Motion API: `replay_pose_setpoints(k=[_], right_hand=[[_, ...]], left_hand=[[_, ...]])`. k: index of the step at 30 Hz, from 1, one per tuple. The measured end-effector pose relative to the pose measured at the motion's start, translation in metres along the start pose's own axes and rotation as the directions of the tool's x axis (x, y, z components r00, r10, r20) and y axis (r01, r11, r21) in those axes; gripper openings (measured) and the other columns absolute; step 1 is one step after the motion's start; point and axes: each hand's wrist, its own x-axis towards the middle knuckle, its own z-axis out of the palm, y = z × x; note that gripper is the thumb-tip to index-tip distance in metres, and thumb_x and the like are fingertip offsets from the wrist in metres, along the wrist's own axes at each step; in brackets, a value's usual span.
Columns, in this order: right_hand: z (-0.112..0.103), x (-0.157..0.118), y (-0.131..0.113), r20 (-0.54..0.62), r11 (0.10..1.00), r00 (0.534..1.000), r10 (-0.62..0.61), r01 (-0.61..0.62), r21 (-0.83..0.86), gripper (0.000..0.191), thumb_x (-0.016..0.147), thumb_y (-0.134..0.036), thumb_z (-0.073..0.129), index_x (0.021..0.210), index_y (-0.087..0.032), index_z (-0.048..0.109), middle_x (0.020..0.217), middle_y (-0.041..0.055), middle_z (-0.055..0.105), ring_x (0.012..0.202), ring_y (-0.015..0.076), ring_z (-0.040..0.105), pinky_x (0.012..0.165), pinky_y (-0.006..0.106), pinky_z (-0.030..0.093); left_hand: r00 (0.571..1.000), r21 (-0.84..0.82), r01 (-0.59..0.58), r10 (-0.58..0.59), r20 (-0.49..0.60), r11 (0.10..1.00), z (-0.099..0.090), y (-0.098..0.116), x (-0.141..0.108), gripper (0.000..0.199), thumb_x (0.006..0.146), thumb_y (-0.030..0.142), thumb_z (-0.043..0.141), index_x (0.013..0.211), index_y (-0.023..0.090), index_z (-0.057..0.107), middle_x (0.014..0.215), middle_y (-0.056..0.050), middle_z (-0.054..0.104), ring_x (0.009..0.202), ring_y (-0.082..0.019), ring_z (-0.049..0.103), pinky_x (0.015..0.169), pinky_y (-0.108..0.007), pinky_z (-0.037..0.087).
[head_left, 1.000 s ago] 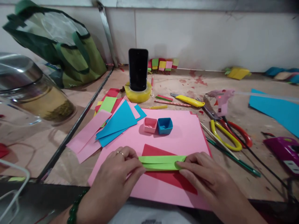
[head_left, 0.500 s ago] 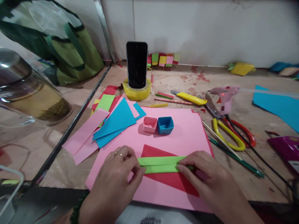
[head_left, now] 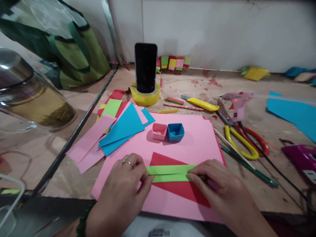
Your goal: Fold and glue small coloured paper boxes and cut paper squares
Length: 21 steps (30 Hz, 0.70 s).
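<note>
A folded green paper strip [head_left: 170,173] stretches sideways between my hands, with a crease line along its middle. My left hand [head_left: 127,187] pinches its left end between thumb and fingers; a ring and a dark beaded bracelet are on this side. At the other end, the thumb and fingertips of my right hand [head_left: 217,187] are closed on the strip. Under it lies a red paper piece [head_left: 177,191], resting on large pink sheets [head_left: 130,151]. Beyond the strip stand a small pink paper box [head_left: 159,131] and a blue paper box [head_left: 175,132], side by side and open at the top.
Blue paper pieces [head_left: 123,126] and pink strips [head_left: 91,141] overlap at left. A phone [head_left: 146,67] stands in a tape roll [head_left: 145,95]. Rightward lie a yellow cutter [head_left: 202,103], scissors [head_left: 240,141], a pink glue gun [head_left: 237,102] and its cable. A glass jug [head_left: 41,105] stands far left.
Both hands keep hold of the green paper strip in nearly the same place. The whole view has shifted very slightly.
</note>
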Motion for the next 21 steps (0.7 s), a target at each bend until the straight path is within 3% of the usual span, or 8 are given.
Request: replay_pose_setpoints(k=[8, 13, 16, 18, 21], right_hand=[[0.002, 0.0, -0.001, -0.023, 0.998, 0.999, -0.026, 0.024, -0.061, 0.013, 0.088, -0.023, 0.056, 0.078, -0.023, 0.062, 0.073, 0.0019, 0.064, 0.068, 0.0175, 0.061, 0.058, 0.03, 0.048], [0.005, -0.005, 0.001, -0.043, 0.989, 0.999, -0.016, 0.01, -0.147, 0.006, 0.088, -0.025, 0.055, 0.083, -0.022, 0.057, 0.075, 0.0019, 0.061, 0.068, 0.0172, 0.059, 0.057, 0.029, 0.046], [0.009, -0.009, -0.003, -0.116, 0.966, 0.992, -0.051, 0.02, -0.259, 0.006, 0.089, -0.026, 0.054, 0.087, -0.02, 0.054, 0.077, 0.0036, 0.059, 0.069, 0.0185, 0.058, 0.058, 0.03, 0.045], [0.01, -0.01, -0.008, -0.155, 0.921, 0.981, -0.121, 0.053, -0.386, 0.006, 0.089, -0.025, 0.053, 0.087, -0.02, 0.056, 0.078, 0.0052, 0.058, 0.071, 0.0206, 0.056, 0.061, 0.033, 0.043], [0.01, -0.006, -0.018, -0.087, 0.821, 0.941, -0.327, 0.238, -0.519, 0.016, 0.092, -0.019, 0.046, 0.094, -0.021, 0.062, 0.085, 0.0081, 0.061, 0.078, 0.0226, 0.054, 0.069, 0.036, 0.043]], left_hand=[[1.0, 0.042, -0.007, 0.008, -0.022, 0.999, 0.0, 0.004, 0.001, 0.018, 0.083, 0.015, 0.05, 0.065, 0.019, 0.049, 0.082, -0.004, 0.051, 0.074, -0.018, 0.048, 0.066, -0.033, 0.041], [0.998, 0.096, -0.01, 0.016, -0.056, 0.995, 0.0, 0.003, -0.004, 0.004, 0.087, 0.019, 0.05, 0.083, 0.019, 0.05, 0.086, -0.004, 0.051, 0.075, -0.018, 0.049, 0.066, -0.033, 0.043], [0.98, 0.21, -0.098, 0.131, -0.15, 0.973, 0.001, 0.0, -0.008, 0.015, 0.088, 0.019, 0.052, 0.103, 0.021, 0.052, 0.101, -0.008, 0.052, 0.088, -0.022, 0.051, 0.074, -0.037, 0.045], [0.944, 0.328, -0.228, 0.291, -0.157, 0.917, 0.001, -0.002, -0.008, 0.028, 0.088, 0.012, 0.05, 0.114, 0.024, 0.052, 0.107, -0.009, 0.052, 0.092, -0.023, 0.05, 0.078, -0.039, 0.043], [0.856, 0.407, -0.482, 0.515, 0.031, 0.776, 0.0, -0.002, -0.005, 0.038, 0.09, 0.009, 0.045, 0.124, 0.026, 0.05, 0.104, -0.007, 0.056, 0.089, -0.022, 0.051, 0.076, -0.038, 0.041]])
